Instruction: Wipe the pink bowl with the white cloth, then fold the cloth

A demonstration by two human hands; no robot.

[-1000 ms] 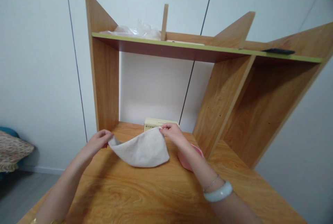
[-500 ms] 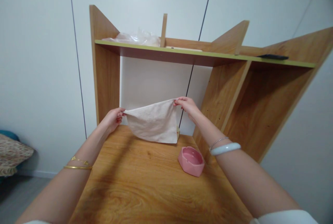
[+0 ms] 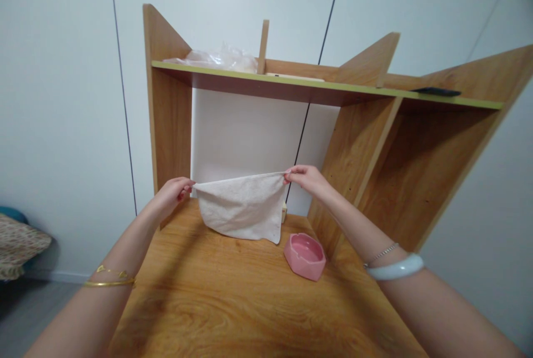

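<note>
A whitish cloth (image 3: 241, 208) hangs stretched between my two hands over the back of the wooden desk (image 3: 233, 302). My left hand (image 3: 172, 194) pinches its upper left corner. At the upper right corner, my right hand (image 3: 308, 177) has it between thumb and fingers. The cloth's lower edge hangs down at the desktop; I cannot tell how much of it touches. A pink angular ashtray (image 3: 305, 258) rests on the desk, below my right hand and to the right of the cloth.
A wooden shelf (image 3: 266, 83) spans above the desk, bearing a clear plastic bag (image 3: 222, 58) and a dark flat object (image 3: 437, 91). An upright panel (image 3: 353, 147) stands at the right. Behind the cloth is a small cream-coloured block (image 3: 283, 212), partly hidden.
Both hands have come down a little and drawn slightly apart, still pinching the cloth. Its lower edge has dropped nearer the desktop. The ashtray stays where it was.
</note>
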